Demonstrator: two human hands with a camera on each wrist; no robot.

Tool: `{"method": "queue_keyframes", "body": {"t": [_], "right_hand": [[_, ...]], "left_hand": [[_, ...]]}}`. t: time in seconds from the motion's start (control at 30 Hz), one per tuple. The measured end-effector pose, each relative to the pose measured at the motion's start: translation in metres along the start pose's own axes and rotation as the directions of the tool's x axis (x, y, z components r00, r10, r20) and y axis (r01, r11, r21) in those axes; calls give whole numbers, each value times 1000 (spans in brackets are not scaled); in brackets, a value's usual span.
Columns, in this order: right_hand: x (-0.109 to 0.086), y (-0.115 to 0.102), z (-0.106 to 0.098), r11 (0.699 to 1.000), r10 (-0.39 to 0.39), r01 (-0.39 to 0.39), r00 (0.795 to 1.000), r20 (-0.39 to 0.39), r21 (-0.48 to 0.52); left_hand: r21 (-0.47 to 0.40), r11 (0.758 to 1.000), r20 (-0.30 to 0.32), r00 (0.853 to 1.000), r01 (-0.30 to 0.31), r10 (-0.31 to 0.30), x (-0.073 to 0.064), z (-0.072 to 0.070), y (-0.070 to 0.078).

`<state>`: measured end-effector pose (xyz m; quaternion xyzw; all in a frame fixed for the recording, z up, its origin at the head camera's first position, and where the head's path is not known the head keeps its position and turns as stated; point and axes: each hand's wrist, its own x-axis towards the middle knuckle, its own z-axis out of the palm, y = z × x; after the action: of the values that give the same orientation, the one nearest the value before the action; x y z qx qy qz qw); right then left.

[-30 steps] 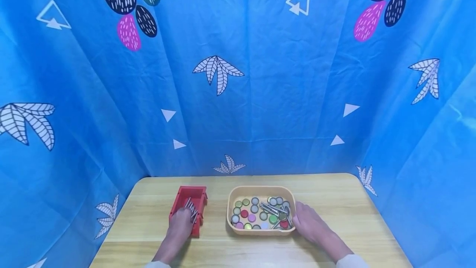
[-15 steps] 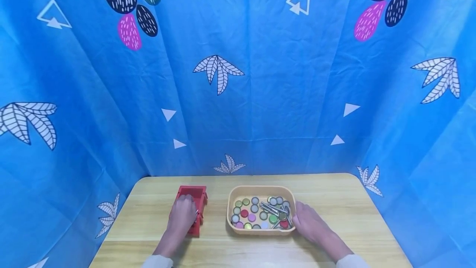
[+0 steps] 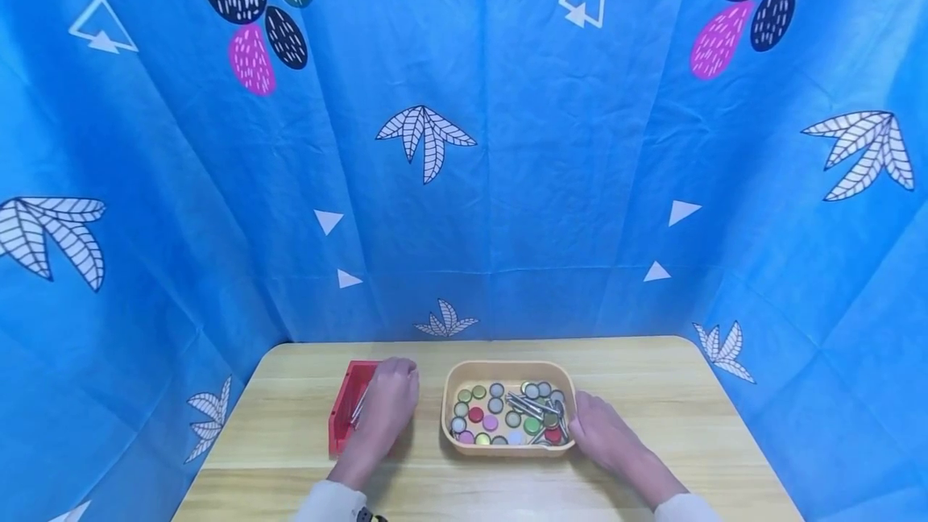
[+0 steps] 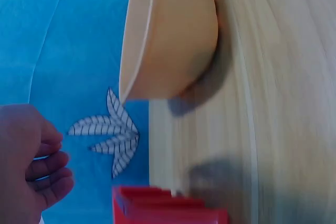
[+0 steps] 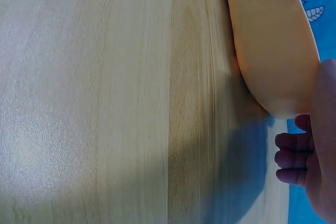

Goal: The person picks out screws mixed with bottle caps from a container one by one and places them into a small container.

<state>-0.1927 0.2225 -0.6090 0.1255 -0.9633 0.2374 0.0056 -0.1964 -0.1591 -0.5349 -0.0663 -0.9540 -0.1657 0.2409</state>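
Observation:
My left hand [image 3: 391,401] is raised over the right side of a red bin [image 3: 341,417], its fingers loosely curled. The left wrist view shows the same hand [image 4: 31,156] with nothing visible between fingers and thumb, above the bin's red edge [image 4: 168,211]. Several metal nails [image 3: 358,409] lie inside the bin, partly hidden by the hand. My right hand [image 3: 603,433] grips the right end of a pale orange tray [image 3: 507,452]. The tray holds bottle caps [image 3: 490,423] of several colours and a heap of nails [image 3: 532,405] toward its right side.
Both containers stand on a light wooden table [image 3: 623,369], with a gap between them. Blue patterned cloth [image 3: 486,224] hangs behind the table and along both sides.
My left hand reached deeper into the red bin, then rose and moved right. Nails seen at that hand earlier now lie in the bin. The right hand and the tray stay put.

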Motion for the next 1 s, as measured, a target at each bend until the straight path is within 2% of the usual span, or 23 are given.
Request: {"method": "queue_keyframes", "body": {"t": [0.17, 0.33, 0.5, 0.7, 0.9, 1.0], "right_hand": [[1, 0, -1, 1000, -4, 4, 1000, -5, -5], [1, 0, -2, 1000, -19, 19, 1000, -13, -6], [0, 0, -2, 999, -33, 33, 999, -17, -32], [1, 1, -2, 998, -41, 40, 999, -23, -46], [1, 1, -3, 999, -34, 33, 999, -11, -42], [1, 1, -3, 999, -33, 33, 999, -9, -41]], "left_hand": [[-75, 996, 69, 996, -43, 48, 2, 9, 24], [-74, 991, 170, 977, -114, 125, 4, 21, 46], [-77, 975, 238, 946, -207, 219, 5, 37, 62], [-84, 941, 275, 899, -329, 339, 7, 58, 77], [-155, 913, 321, 855, -377, 407, 7, 74, 85], [-184, 905, 335, 841, -384, 424, 7, 81, 88]]}}
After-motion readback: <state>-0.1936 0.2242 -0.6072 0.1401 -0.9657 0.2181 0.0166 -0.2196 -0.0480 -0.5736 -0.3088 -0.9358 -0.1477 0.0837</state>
